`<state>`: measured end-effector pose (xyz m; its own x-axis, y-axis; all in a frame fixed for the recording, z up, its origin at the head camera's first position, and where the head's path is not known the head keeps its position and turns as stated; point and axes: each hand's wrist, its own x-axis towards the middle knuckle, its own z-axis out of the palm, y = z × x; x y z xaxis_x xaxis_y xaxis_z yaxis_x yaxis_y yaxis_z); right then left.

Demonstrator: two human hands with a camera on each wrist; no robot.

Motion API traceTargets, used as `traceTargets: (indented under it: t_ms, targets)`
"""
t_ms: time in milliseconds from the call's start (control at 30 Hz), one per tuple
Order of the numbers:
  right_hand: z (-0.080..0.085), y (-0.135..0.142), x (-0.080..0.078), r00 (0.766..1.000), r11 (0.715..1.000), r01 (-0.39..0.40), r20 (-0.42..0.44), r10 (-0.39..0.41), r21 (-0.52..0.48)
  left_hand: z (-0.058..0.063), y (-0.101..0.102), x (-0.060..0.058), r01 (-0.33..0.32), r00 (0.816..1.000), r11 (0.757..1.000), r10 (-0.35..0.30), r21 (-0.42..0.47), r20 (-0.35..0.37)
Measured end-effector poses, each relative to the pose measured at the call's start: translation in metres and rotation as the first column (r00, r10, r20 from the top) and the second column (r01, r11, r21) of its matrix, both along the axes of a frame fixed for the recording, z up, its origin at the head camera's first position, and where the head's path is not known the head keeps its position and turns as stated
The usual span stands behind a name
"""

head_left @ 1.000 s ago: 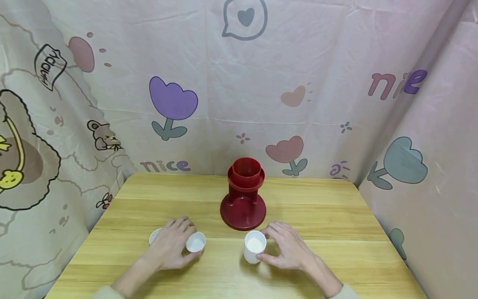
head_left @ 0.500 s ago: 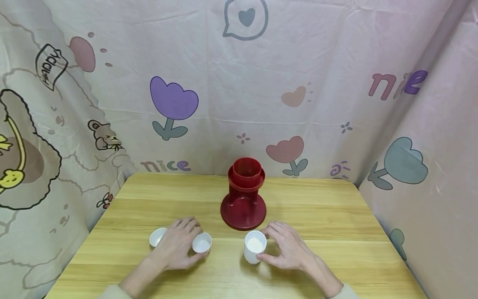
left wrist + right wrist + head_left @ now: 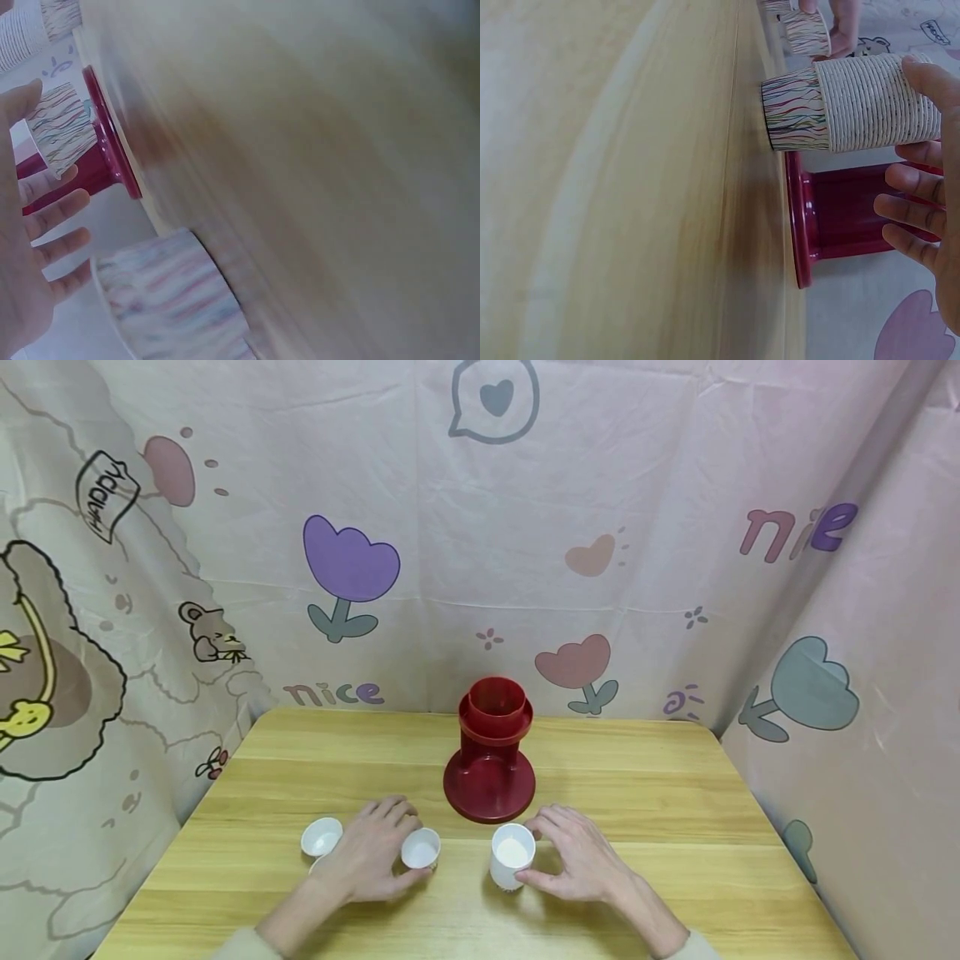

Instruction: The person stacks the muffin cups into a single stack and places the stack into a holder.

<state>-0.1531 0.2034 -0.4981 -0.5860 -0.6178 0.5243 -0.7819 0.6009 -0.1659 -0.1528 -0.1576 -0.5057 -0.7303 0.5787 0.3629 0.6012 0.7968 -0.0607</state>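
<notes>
My left hand [image 3: 371, 852] pinches a small paper cup [image 3: 421, 849] between thumb and index finger. In the left wrist view this cup [image 3: 64, 127] shows wavy coloured lines on its side, and the other fingers are spread. To its right, my right hand [image 3: 573, 853] holds a tall stack of nested paper cups [image 3: 512, 858] near the rims, mouths upward. The right wrist view shows the many rims of the stack [image 3: 870, 105], its base right at the table. Left of my left hand stands another paper cup [image 3: 322, 837]; one more cup [image 3: 318, 863] is mostly hidden by the wrist.
A dark red stand [image 3: 489, 787] with a round base and a cup-shaped top is behind the hands, at mid-table. The wooden table [image 3: 637, 777] meets a printed curtain [image 3: 442, 527] at the back and sides.
My left hand has moved right with its paper cup, closer to the stack. The cups to its left have come more into view. My right hand and the stack have stayed in place.
</notes>
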Motion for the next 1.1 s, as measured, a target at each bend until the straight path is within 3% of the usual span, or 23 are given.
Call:
traceTargets:
  t_ms: [300, 1100]
  targets:
    - [-0.001, -0.001, -0.001, 1.0, 1.0, -0.001, -0.005, 0.001, 0.0, 0.006, 0.014, 0.0, -0.013, 0.998, 0.999, 0.011, 0.039, 0.065]
    - [0.0, 0.0, 0.001, 1.0, 1.0, 0.002, 0.011, -0.001, -0.007, 0.033, 0.037, 0.004, 0.08, 0.997, 0.993, -0.081, 0.089, 0.005]
